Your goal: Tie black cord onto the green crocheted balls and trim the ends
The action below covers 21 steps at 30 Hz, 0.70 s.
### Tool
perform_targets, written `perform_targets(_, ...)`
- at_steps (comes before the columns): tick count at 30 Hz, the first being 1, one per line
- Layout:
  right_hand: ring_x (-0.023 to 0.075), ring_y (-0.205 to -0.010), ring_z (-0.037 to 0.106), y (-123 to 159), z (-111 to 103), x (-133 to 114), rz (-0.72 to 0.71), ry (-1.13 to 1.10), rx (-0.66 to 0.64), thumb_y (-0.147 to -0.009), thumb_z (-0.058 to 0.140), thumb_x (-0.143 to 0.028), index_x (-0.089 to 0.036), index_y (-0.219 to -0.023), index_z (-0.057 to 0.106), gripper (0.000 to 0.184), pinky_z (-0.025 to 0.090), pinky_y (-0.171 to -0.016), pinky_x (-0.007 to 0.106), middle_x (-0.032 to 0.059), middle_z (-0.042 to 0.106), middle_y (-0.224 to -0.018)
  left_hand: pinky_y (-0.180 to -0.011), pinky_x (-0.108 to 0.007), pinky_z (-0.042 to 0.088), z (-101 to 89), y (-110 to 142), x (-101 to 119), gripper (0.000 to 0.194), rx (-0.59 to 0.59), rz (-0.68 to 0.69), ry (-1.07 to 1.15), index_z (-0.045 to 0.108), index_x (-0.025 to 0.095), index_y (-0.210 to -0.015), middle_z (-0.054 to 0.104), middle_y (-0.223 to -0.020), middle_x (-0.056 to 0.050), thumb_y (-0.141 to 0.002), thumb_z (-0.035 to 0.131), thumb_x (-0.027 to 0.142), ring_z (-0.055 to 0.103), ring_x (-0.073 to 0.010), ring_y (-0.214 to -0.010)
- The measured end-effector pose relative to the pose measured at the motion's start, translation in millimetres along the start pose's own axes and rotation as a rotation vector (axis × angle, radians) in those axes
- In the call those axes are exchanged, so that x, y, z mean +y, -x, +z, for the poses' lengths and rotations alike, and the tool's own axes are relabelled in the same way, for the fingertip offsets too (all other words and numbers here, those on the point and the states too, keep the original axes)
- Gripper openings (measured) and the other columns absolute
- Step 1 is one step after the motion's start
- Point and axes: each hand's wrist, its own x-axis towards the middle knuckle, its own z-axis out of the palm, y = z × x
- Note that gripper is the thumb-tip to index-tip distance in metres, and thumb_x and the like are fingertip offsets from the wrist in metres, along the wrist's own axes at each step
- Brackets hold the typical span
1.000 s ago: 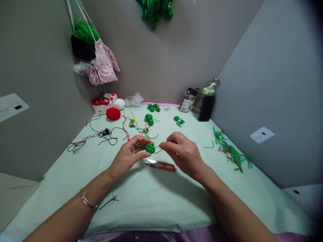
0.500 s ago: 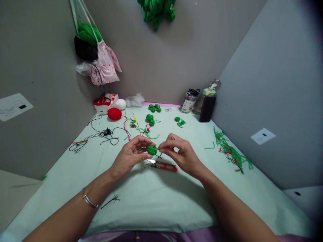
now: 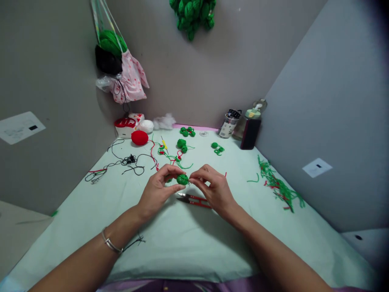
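Between the thumb and fingers of my left hand (image 3: 158,185) is a small green crocheted ball (image 3: 182,179), held above the table. My right hand (image 3: 212,187) is pinched at the ball's right side; whatever thin thing lies between its fingertips is too small to make out. Just under the hands, red-handled thread snips (image 3: 194,200) lie on the cloth with blades pointing left, their handle end partly covered by my right hand. Beyond the hands sit a green yarn bundle (image 3: 182,145) and a yellow-handled crochet hook (image 3: 164,144).
Tangled black thread (image 3: 130,159) and a red yarn ball (image 3: 139,138) lie at left. Green and red yarn scraps (image 3: 281,186) line the right side. A pen tin (image 3: 228,125) and a dark phone-like slab (image 3: 251,134) stand at the back right.
My right hand has moved slightly left, closer to the green ball, and now covers the handle end of the snips. The dark thread ends below the ball no longer show. The view has shifted slightly.
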Motion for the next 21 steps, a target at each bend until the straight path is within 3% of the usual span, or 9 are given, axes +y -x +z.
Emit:
perform_targets(5, 0.0146, -0.081, 0.063, 6, 6, -10, -0.161, 0.045, 0.025, -0.096, 0.051, -0.012, -0.020, -0.105, 0.061, 0.016, 0.049, -0.071, 0.026, 0.0062, 0.066, -0.093, -0.090, -0.035, 0.047, 3.2, 2, -1, 0.022, 0.025, 0.020, -0.115, 0.068, 0.021, -0.095, 0.067, -0.096, -0.003, -0.075, 0.077, 0.017, 0.061, -0.0203, -0.096)
perform_targets(10, 0.0168, -0.079, 0.062, 10, 7, -18, -0.355, 0.489, -0.024, -0.094, 0.049, -0.008, -0.017, -0.100, 0.063, 0.018, 0.046, -0.061, 0.025, 0.0072, 0.066, -0.088, -0.088, -0.035, 0.047, 5.9, 3, -2, 0.012, 0.019, 0.097, -0.239, 0.069, 0.021, -0.090, 0.068, -0.094, -0.004, -0.079, 0.074, 0.022, 0.061, -0.0210, -0.093)
perform_targets(14, 0.0173, -0.074, 0.060, 9, 5, -19, -0.444, 0.676, -0.087, -0.093, 0.048, -0.006, -0.015, -0.097, 0.064, 0.019, 0.043, -0.055, 0.026, 0.0075, 0.066, -0.083, -0.088, -0.034, 0.047, 6.3, 5, -5, 0.015, 0.014, 0.126, -0.308, 0.069, 0.021, -0.091, 0.068, -0.095, -0.004, -0.078, 0.071, 0.013, 0.062, -0.0209, -0.093)
perform_targets(17, 0.0133, -0.071, 0.060, 8, 2, -22, -0.485, 0.601, 0.000, -0.093, 0.048, -0.007, -0.016, -0.094, 0.065, 0.019, 0.042, -0.056, 0.024, 0.0069, 0.069, -0.089, -0.088, -0.034, 0.047, 5.4, 5, -6, 0.017, 0.008, 0.152, -0.342, 0.068, 0.021, -0.092, 0.068, -0.095, -0.004, -0.078, 0.071, 0.013, 0.062, -0.0211, -0.094)
perform_targets(19, 0.0108, -0.074, 0.062, 8, -3, -28, -0.468, 0.380, 0.071, -0.094, 0.052, -0.010, -0.017, -0.092, 0.065, 0.015, 0.045, -0.060, 0.022, 0.0070, 0.070, -0.098, -0.089, -0.035, 0.047, 4.9, 5, -6, 0.017, -0.002, 0.152, -0.367, 0.067, 0.021, -0.094, 0.067, -0.097, -0.004, -0.079, 0.070, 0.012, 0.061, -0.0212, -0.096)
perform_targets(21, 0.0101, -0.075, 0.064, 7, -12, -36, -0.380, 0.073, 0.016, -0.095, 0.054, -0.013, -0.017, -0.094, 0.065, 0.012, 0.047, -0.063, 0.020, 0.0064, 0.070, -0.095, -0.089, -0.036, 0.049, 4.6, 4, -7, 0.018, 0.003, 0.141, -0.356, 0.066, 0.021, -0.097, 0.065, -0.097, -0.004, -0.080, 0.068, 0.013, 0.062, -0.0207, -0.096)
